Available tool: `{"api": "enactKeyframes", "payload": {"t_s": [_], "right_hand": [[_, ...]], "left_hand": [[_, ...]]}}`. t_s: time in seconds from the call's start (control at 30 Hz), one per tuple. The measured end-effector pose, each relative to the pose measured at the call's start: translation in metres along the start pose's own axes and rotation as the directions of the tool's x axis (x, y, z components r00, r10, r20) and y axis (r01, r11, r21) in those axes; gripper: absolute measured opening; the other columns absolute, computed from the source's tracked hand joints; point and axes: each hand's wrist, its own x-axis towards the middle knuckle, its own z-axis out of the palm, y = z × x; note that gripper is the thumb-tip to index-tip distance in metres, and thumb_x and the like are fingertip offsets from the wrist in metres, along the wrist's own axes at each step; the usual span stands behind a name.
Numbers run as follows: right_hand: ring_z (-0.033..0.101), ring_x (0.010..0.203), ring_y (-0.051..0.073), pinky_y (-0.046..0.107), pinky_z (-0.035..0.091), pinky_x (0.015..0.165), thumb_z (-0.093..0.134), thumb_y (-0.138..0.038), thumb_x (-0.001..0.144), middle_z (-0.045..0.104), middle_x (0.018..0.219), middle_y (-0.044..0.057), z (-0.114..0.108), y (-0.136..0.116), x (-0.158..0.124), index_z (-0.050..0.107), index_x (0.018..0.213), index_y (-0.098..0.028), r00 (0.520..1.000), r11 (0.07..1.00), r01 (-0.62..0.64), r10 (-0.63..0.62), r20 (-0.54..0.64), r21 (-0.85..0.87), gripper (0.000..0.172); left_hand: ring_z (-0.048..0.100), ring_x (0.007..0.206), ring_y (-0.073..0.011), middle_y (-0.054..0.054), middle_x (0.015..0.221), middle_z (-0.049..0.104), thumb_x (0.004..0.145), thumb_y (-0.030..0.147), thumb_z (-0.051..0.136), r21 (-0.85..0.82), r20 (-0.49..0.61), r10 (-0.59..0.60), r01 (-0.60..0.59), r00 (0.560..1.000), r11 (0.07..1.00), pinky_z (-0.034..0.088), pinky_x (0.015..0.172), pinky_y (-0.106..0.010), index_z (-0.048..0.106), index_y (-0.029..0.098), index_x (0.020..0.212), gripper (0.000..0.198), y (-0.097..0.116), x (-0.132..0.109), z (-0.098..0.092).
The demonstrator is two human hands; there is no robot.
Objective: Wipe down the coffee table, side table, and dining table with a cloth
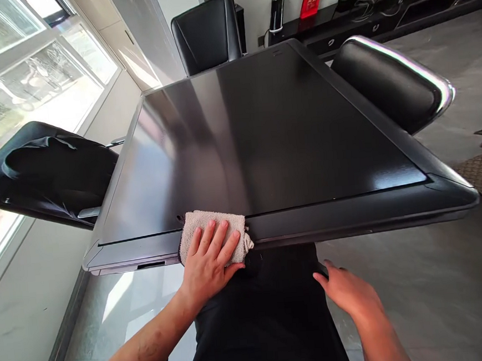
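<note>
Left hand (209,261) flat, fingers slightly spread, pressing a folded beige terry towel (212,233) onto the near edge of a glossy black table (262,134); right hand (350,294) empty, loosely curled, just below the same edge, contact unclear. Tabletop dark and reflective, with window glare, no marks resolvable. Black leather chairs stand at left (44,174), right (392,82) and far (207,36) sides; windows (36,80) run along the left, a low black cabinet (382,13) lies far right, over grey floor tiles (399,279).
</note>
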Motion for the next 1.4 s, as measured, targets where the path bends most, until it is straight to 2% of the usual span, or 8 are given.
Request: {"api": "enactKeyframes", "payload": {"t_s": [0.2,0.37,0.5,0.57,0.7,0.93,1.1,1.4], "right_hand": [[0.078,0.119,0.039,0.050,0.058,0.091,0.026,-0.047,0.116,0.077,0.133,0.024,0.001,0.001,0.001,0.055,0.159,-0.015,1.000,1.000,-0.003,0.003,0.006,0.015,0.061],[0.077,0.121,0.039,0.050,0.058,0.093,0.027,-0.045,0.117,0.077,0.132,0.024,-0.001,0.001,0.000,0.054,0.158,-0.011,1.000,1.000,0.014,-0.014,0.013,0.014,0.060],[0.078,0.118,0.039,0.049,0.058,0.091,0.030,-0.043,0.117,0.079,0.125,0.024,-0.004,-0.001,0.000,0.060,0.149,-0.011,0.999,0.999,0.036,-0.036,0.002,0.010,0.054],[0.079,0.116,0.039,0.048,0.058,0.089,0.033,-0.042,0.117,0.080,0.123,0.022,-0.005,-0.001,-0.001,0.063,0.144,-0.012,0.999,0.999,0.047,-0.047,-0.003,0.023,0.051],[0.079,0.115,0.036,0.044,0.058,0.085,0.035,-0.044,0.117,0.079,0.126,0.021,-0.005,-0.001,-0.003,0.062,0.146,-0.015,0.999,0.996,0.048,-0.048,-0.014,0.077,0.049],[0.077,0.121,0.037,0.048,0.057,0.096,0.046,-0.045,0.113,0.079,0.129,0.022,0.000,0.001,0.001,0.063,0.145,-0.016,0.997,0.997,0.051,-0.047,-0.062,0.062,0.047],[0.076,0.124,0.036,0.046,0.057,0.098,0.050,-0.045,0.112,0.078,0.131,0.021,-0.007,-0.004,-0.007,0.065,0.144,-0.016,0.996,0.998,0.040,-0.035,-0.079,0.054,0.046],[0.076,0.123,0.042,0.049,0.056,0.097,0.049,-0.039,0.112,0.076,0.128,0.028,-0.012,-0.005,-0.022,0.065,0.139,-0.005,0.984,0.991,0.094,-0.077,-0.159,0.100,0.046]], "left_hand": [[0.040,0.167,-0.0408,-0.011,0.178,0.047,0.100,0.067,0.071,0.058,0.094,0.069,-0.074,0.993,0.996,0.031,0.137,-0.060,0.043,0.033,0.175,0.087,-0.009,0.005,-0.005],[0.040,0.167,-0.0417,-0.013,0.179,0.044,0.096,0.077,0.070,0.076,0.149,0.116,-0.128,0.982,0.989,0.037,0.134,-0.060,0.044,0.031,0.175,0.095,-0.012,0.021,-0.008],[0.036,0.168,-0.0413,-0.012,0.182,0.039,0.095,0.085,0.059,0.060,0.168,0.138,-0.149,0.976,0.987,0.037,0.135,-0.060,0.044,0.028,0.175,0.099,-0.004,0.047,-0.011],[0.034,0.169,-0.0415,-0.012,0.183,0.037,0.096,0.087,0.054,0.043,0.166,0.153,-0.163,0.974,0.986,0.037,0.135,-0.060,0.042,0.026,0.175,0.102,0.004,0.063,-0.013],[0.031,0.170,-0.0433,-0.014,0.185,0.033,0.094,0.089,0.052,-0.007,0.172,0.185,-0.186,0.968,0.982,0.036,0.135,-0.062,0.037,0.022,0.178,0.108,0.026,0.096,-0.013],[0.030,0.170,-0.0460,-0.016,0.184,0.034,0.098,0.087,0.052,-0.092,0.175,0.220,-0.207,0.960,0.974,0.034,0.136,-0.062,0.037,0.020,0.177,0.105,0.076,0.151,-0.012],[0.029,0.170,-0.0460,-0.018,0.184,0.033,0.102,0.083,0.050,-0.126,0.162,0.246,-0.227,0.956,0.966,0.032,0.137,-0.062,0.037,0.018,0.176,0.100,0.105,0.178,-0.010],[0.031,0.168,-0.0463,-0.020,0.182,0.037,0.103,0.078,0.055,-0.218,0.102,0.248,-0.222,0.963,0.950,0.033,0.135,-0.063,0.040,0.017,0.174,0.094,0.145,0.213,-0.006]]}}
